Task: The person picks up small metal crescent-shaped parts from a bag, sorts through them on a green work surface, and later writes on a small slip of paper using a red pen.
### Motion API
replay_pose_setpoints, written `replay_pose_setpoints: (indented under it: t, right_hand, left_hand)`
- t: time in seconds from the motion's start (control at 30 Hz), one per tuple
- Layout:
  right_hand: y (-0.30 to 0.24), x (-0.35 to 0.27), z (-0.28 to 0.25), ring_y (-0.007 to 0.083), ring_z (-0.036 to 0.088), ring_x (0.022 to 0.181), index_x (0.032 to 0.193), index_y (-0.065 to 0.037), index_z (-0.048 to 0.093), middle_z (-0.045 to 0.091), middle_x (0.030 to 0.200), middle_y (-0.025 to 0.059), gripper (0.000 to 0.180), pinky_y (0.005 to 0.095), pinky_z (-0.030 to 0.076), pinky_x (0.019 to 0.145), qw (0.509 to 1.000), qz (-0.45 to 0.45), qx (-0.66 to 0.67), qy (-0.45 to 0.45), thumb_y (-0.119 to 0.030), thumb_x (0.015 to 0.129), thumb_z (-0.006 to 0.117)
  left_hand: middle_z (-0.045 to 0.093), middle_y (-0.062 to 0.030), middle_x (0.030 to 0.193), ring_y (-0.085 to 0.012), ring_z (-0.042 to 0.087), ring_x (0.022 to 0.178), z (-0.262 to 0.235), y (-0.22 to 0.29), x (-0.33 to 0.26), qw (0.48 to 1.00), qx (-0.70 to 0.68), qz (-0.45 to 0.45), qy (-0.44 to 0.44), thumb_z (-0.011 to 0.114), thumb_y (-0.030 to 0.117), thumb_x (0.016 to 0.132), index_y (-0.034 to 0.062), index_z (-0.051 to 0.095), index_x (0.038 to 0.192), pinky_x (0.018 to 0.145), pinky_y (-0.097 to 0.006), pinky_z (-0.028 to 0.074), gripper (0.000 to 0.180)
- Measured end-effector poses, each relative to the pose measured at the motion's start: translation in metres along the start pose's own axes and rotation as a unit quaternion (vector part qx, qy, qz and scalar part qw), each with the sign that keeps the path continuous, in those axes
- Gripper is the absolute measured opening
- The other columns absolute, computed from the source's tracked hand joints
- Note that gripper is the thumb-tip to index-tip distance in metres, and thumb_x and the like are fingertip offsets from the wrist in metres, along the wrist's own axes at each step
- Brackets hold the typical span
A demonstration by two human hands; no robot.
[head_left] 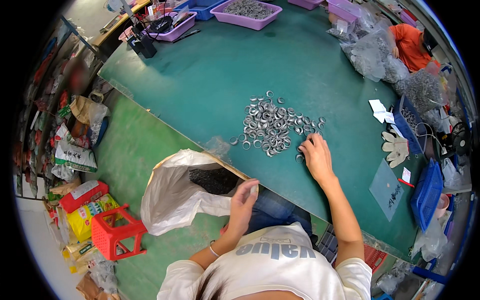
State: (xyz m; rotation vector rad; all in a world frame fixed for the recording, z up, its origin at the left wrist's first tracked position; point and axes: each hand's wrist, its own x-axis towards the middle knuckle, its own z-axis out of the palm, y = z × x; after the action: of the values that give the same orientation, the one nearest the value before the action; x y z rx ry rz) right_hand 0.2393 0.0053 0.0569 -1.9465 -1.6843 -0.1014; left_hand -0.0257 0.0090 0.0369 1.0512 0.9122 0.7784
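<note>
Many grey metal rings (267, 122) lie in a loose heap on the green tabletop. My right hand (318, 156) is at the heap's right edge, its fingers curled down among the outer rings; what lies under the fingertips is hidden. One loose ring (299, 158) rests by the thumb. At the table's near edge, my left hand (242, 207) is closed on the rim at the right side of a white woven sack (172, 200). The sack gapes open below the tabletop, and dark small pieces (215, 180) show inside it.
A red stool (107, 235) stands on the floor at left. Purple trays (245, 21) line the far edge. At right lie a work glove (396, 149), a translucent sheet (386, 190) and a blue basket (426, 195). A person in orange (412, 47) sits beyond bags of parts (367, 57).
</note>
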Motion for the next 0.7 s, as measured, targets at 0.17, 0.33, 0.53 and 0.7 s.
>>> replay_pose_setpoints:
  t: [0.17, 0.33, 0.53, 0.7]
  right_hand:
    - [-0.025, -0.01, -0.024, 0.0264, 0.06, 0.082, 0.085, 0.002, 0.061, 0.059, 0.092, 0.013, 0.007, 0.0342, 0.048, 0.072, 0.959, 0.107, 0.263, 0.009, -0.002, 0.081, 0.065]
    - [-0.072, -0.023, -0.027, 0.0252, 0.06, 0.083, 0.083, 0.001, 0.064, 0.061, 0.087, 0.0113, 0.01, 0.0349, 0.048, 0.074, 0.929, -0.09, 0.311, -0.178, -0.007, 0.079, 0.069]
    - [-0.015, 0.031, 0.01, 0.0324, 0.053, 0.088, 0.081, -0.001, 0.063, 0.058, 0.089, 0.0129, 0.01, 0.0414, 0.041, 0.078, 0.988, 0.077, 0.044, 0.127, -0.009, 0.079, 0.068]
    - [-0.02, 0.026, 0.014, 0.0316, 0.053, 0.085, 0.079, -0.002, 0.064, 0.058, 0.087, 0.0119, 0.008, 0.0411, 0.041, 0.075, 0.995, 0.041, 0.046, 0.076, -0.009, 0.079, 0.068]
  left_hand:
    - [0.059, -0.006, 0.114, -0.0126, 0.055, 0.105, 0.01, 0.009, -0.005, 0.997, -0.015, -0.035, -0.065, 0.053, 0.009, 0.094, -0.0001, 0.056, 0.123, 0.085, -0.027, 0.045, 0.03]
    - [0.06, -0.0076, 0.103, -0.0131, 0.056, 0.092, 0.021, 0.02, 0.013, 0.908, -0.326, -0.239, -0.109, 0.054, 0.011, 0.095, -0.0029, 0.051, 0.126, 0.076, -0.026, 0.045, 0.034]
    - [0.06, -0.009, 0.097, -0.0132, 0.056, 0.08, 0.012, -0.01, 0.018, 0.855, -0.415, -0.258, -0.172, 0.054, 0.009, 0.094, -0.0035, 0.049, 0.126, 0.068, -0.024, 0.047, 0.035]
    - [0.061, -0.0096, 0.102, -0.0141, 0.058, 0.085, 0.018, 0.005, 0.016, 0.878, -0.379, -0.25, -0.149, 0.053, 0.008, 0.094, -0.0031, 0.049, 0.128, 0.074, -0.026, 0.049, 0.036]
